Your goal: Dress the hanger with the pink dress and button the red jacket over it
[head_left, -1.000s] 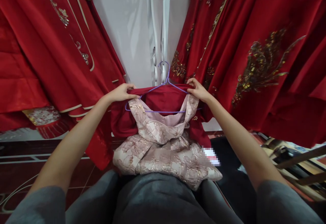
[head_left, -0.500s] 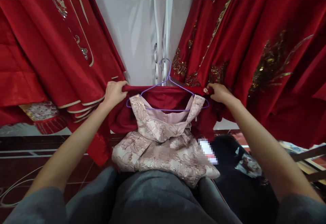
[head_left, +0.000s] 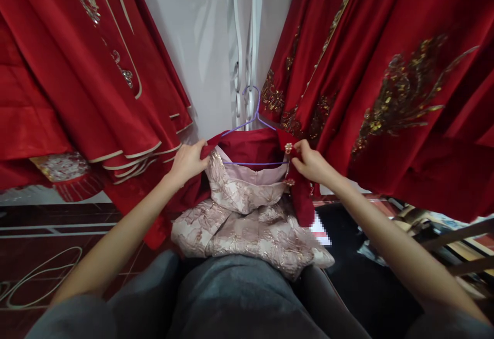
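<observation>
A pale pink brocade dress (head_left: 247, 233) with wide straps hangs on a purple hanger (head_left: 257, 115), its skirt resting on my lap. A dark red jacket (head_left: 250, 142) with flower-shaped buttons (head_left: 288, 147) lies behind the neckline and over the hanger's shoulders. My left hand (head_left: 189, 163) pinches one front edge of the jacket beside the left strap. The other edge, next to the top button, is between the fingers of my right hand (head_left: 312, 163). The right strap is covered by red cloth. A blurred white tag (head_left: 319, 230) shows at the dress's right side.
Long red embroidered gowns hang on the left (head_left: 108, 102) and on the right (head_left: 389, 92). Between them are white cabinet doors (head_left: 189, 35). A black surface (head_left: 358, 277) lies at lower right, and a pale cable (head_left: 46, 272) loops on the floor at left.
Both hands have come inward and slightly down, bringing the jacket's edges over the hanger's shoulders and onto the dress straps. Before, the jacket was stretched wide behind the hanger.
</observation>
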A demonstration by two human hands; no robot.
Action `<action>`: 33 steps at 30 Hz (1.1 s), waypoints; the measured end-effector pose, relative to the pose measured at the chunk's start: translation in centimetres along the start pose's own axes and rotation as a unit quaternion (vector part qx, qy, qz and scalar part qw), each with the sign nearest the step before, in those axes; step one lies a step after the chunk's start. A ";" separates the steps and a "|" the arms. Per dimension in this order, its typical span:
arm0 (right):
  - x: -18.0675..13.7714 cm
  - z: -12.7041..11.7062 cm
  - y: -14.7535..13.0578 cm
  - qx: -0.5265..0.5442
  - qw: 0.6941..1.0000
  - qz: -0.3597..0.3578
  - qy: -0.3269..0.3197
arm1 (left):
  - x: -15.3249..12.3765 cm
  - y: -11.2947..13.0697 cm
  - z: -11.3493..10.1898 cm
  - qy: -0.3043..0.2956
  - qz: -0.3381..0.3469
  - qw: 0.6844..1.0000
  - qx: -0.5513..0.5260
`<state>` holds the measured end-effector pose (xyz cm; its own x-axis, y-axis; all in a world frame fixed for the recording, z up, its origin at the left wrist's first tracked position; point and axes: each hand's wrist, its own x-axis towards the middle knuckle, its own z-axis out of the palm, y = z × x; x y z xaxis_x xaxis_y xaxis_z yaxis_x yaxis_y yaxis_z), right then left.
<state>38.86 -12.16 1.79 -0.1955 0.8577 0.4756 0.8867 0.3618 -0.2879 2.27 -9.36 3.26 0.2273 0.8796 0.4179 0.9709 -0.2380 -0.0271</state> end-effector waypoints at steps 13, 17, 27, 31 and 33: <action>-0.9 7.5 -9.3 0.280 0.955 -0.052 0.079 | -0.8 8.5 0.6 0.043 0.065 0.951 -0.299; -1.3 7.4 -8.8 0.336 0.924 -0.032 0.180 | -0.9 7.7 1.5 0.035 0.069 0.920 -0.385; -1.0 8.2 -8.5 0.403 0.912 -0.036 0.066 | -0.9 8.8 3.7 0.069 0.018 0.868 -0.492; -0.6 8.7 -7.8 0.475 0.878 -0.021 0.050 | -0.4 8.3 4.2 0.062 0.016 0.863 -0.502; -0.5 8.7 -7.6 0.505 0.862 -0.011 0.052 | -0.2 8.2 4.4 0.059 0.021 0.866 -0.496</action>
<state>28.54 -12.18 -3.52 -0.1237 0.8280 0.5469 0.0567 0.5561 -0.8292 10.55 -9.68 -1.03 0.1949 0.8267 0.5278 0.4057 -0.5578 0.7240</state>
